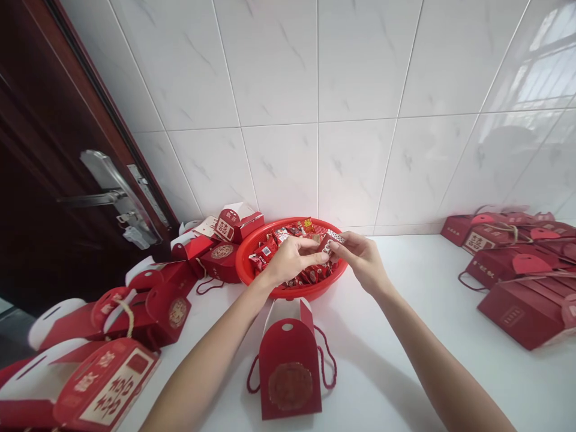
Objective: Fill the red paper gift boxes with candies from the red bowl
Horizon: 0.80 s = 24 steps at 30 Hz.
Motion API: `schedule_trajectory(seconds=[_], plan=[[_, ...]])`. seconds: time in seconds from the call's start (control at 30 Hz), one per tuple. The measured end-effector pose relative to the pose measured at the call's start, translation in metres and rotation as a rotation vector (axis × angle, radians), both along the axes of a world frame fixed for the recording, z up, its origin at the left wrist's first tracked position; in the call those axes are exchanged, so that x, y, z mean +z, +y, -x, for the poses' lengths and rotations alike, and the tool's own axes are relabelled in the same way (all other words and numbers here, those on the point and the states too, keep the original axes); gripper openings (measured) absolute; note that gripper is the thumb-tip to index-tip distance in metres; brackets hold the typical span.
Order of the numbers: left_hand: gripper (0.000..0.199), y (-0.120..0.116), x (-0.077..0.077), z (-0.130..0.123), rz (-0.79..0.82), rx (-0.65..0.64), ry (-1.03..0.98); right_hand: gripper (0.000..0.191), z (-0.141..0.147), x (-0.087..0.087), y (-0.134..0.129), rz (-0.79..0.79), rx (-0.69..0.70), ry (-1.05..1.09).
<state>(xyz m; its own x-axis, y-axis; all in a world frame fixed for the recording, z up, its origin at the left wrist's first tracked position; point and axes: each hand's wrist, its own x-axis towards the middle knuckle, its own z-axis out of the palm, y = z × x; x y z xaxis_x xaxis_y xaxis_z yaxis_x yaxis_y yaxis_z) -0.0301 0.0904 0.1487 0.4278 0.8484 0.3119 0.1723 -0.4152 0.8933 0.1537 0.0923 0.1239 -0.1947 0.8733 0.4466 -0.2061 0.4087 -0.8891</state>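
Note:
Over a red plastic basket [246, 264] full of wrapped sweets [269, 247], both hands hold one small red packet [327, 245] with a white dotted end. My left hand [292, 259] pinches its left side between thumb and fingers. From the other side, my right hand [363, 259] has thumb and fingers closed on its right part. Directly in front of the basket stands a red gift box [290, 360] with an open top, a round emblem and red cord handles. The packet's lower edge is partly covered by my thumbs.
Several open red boxes [155, 303] crowd the left side of the white table [378, 372]. On the right lie several closed red boxes [517, 306]. Behind is a tiled wall [355, 168]; a dark door with a metal handle [119, 195] stands at the left.

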Motion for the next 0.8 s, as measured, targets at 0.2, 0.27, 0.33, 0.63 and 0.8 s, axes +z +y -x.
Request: schedule_trajectory(seconds=[0.2,0.27,0.33,0.63,0.8], plan=[[0.025,-0.001,-0.005,0.007,0.009,0.091,-0.172,0.033,0.001,0.000,-0.003,0.109,0.069,0.153],[0.027,-0.003,-0.003,0.009,-0.038,0.124,-0.146,0.032,0.003,0.000,-0.004,0.119,0.115,0.140],[0.029,-0.006,-0.002,0.010,-0.076,0.149,-0.126,0.032,0.004,0.000,-0.005,0.119,0.138,0.119],[0.027,-0.015,-0.005,0.009,-0.067,0.211,-0.169,0.026,0.006,0.003,-0.011,0.175,0.193,0.168],[0.032,-0.020,0.001,0.007,-0.076,0.228,-0.157,0.028,0.008,0.008,-0.013,0.212,0.254,0.188]])
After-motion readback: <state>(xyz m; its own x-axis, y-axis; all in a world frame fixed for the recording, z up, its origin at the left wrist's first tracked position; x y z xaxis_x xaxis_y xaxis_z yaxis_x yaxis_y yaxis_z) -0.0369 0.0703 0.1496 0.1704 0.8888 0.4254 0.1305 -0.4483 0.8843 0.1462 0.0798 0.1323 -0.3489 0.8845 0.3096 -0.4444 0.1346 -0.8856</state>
